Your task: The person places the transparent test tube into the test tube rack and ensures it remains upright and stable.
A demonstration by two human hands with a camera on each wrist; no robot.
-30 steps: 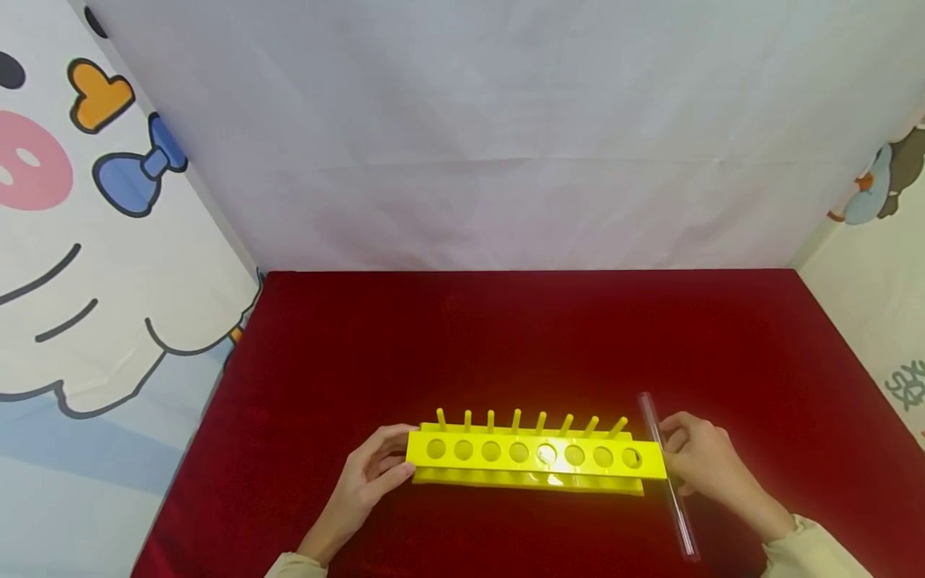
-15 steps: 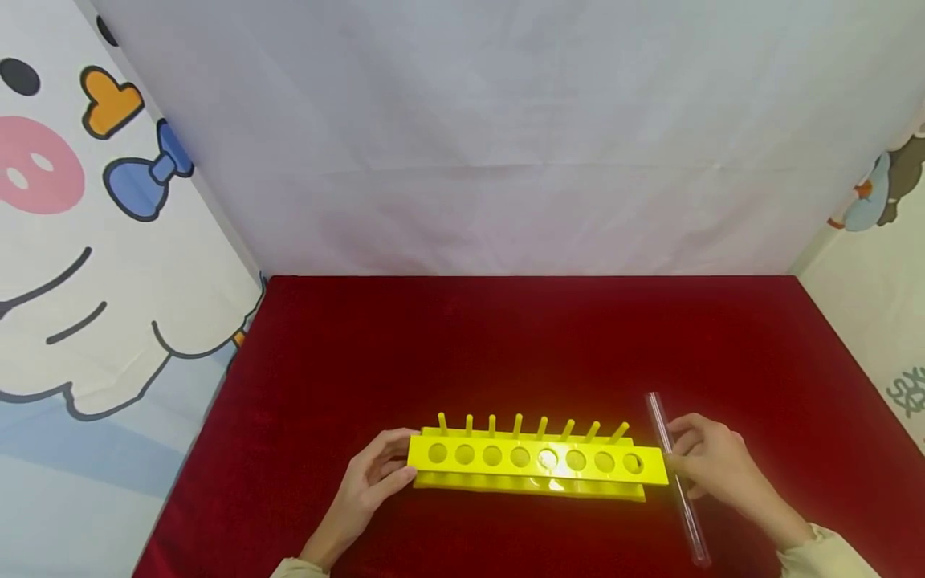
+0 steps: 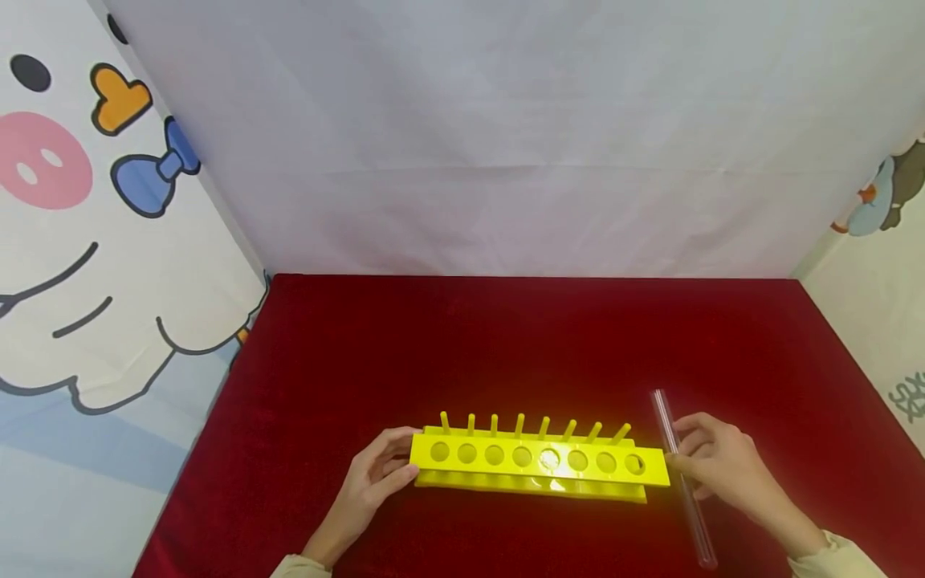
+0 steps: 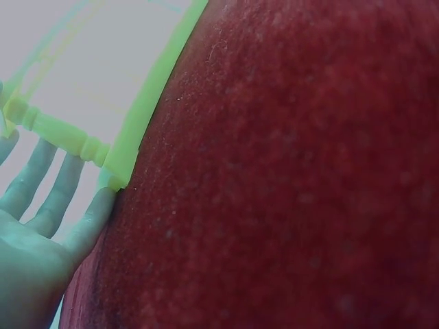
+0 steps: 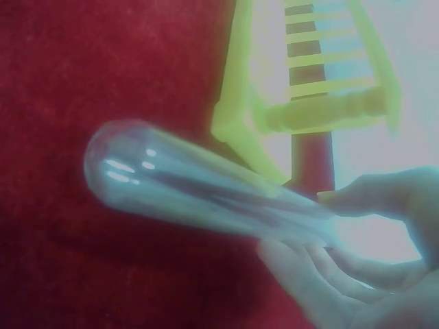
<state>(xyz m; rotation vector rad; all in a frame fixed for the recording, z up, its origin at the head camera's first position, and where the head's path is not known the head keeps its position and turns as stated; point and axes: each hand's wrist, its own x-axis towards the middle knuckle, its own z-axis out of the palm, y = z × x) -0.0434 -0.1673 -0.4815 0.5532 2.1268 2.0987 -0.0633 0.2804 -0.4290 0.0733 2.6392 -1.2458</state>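
Observation:
A yellow test tube rack [image 3: 535,460] stands on the red cloth, with a row of round holes in its top bar and several upright pegs behind. My left hand [image 3: 372,482] grips its left end, thumb in front and fingers behind; in the left wrist view, fingertips touch the end post [image 4: 65,133]. Beside the rack's right end, my right hand [image 3: 723,470] pinches a clear glass test tube [image 3: 697,522] between thumb and fingers. The tube is tilted, its rounded closed end [image 5: 113,164] toward the viewer in the right wrist view. It looks empty.
Red cloth [image 3: 506,345] covers the table around and behind the rack. A plain pale curtain [image 3: 506,144] hangs at the back edge. Printed cartoon cloths stand on the left [image 3: 79,265] and right [image 3: 874,281].
My right hand and the test tube have shifted slightly right, away from the rack's end. My left hand stays on the rack. The head view has turned a little.

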